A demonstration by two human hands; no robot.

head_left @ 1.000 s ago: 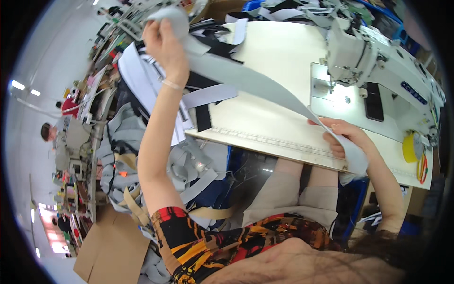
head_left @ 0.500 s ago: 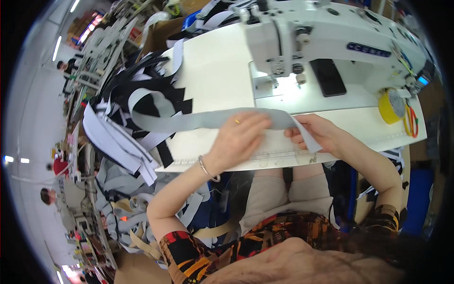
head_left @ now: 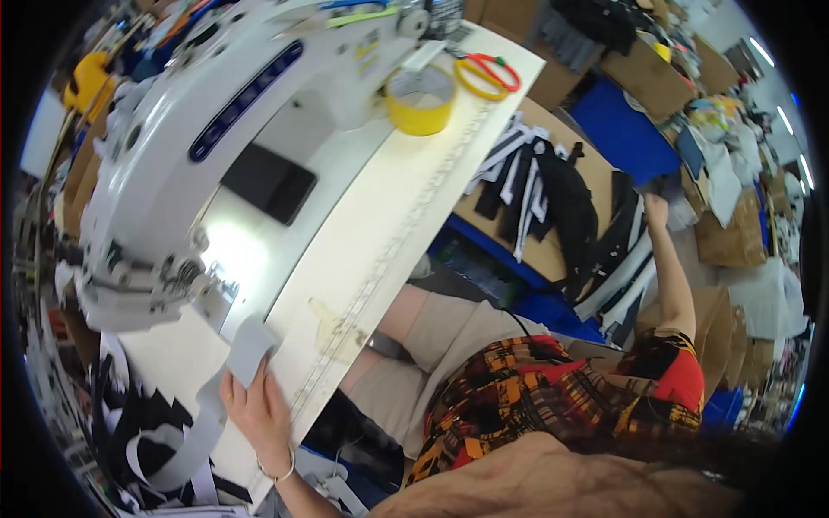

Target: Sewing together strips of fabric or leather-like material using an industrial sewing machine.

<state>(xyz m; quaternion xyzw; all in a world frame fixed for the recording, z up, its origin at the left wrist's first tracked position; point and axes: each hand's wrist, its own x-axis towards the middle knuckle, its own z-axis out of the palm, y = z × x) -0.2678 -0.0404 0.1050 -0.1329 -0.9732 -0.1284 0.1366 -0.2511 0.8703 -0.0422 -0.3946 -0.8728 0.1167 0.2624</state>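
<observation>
My left hand (head_left: 257, 410), with a bangle at the wrist, rests at the table's left part. Its fingers are closed on a long grey fabric strip (head_left: 252, 345). One end of the strip lies toward the sewing machine (head_left: 138, 285), and the rest curls down past my hand. My right arm reaches far out to the right. There my right hand (head_left: 656, 211) looks closed beside a bundle of black and white strips (head_left: 611, 259) hanging over a brown board's edge. What its fingers hold is too small to make out.
On the machine bed lies a black phone (head_left: 269, 183). A yellow tape roll (head_left: 420, 108) and orange-handled scissors (head_left: 486, 76) sit at the table's far corner. More black and white strips (head_left: 518, 177) cover the brown board (head_left: 566, 129). Cardboard boxes (head_left: 730, 233) stand at the right.
The view has turned to the right. My right hand has let go of the grey strip and moved out to the black and white strips. My left hand now holds the grey strip near its end.
</observation>
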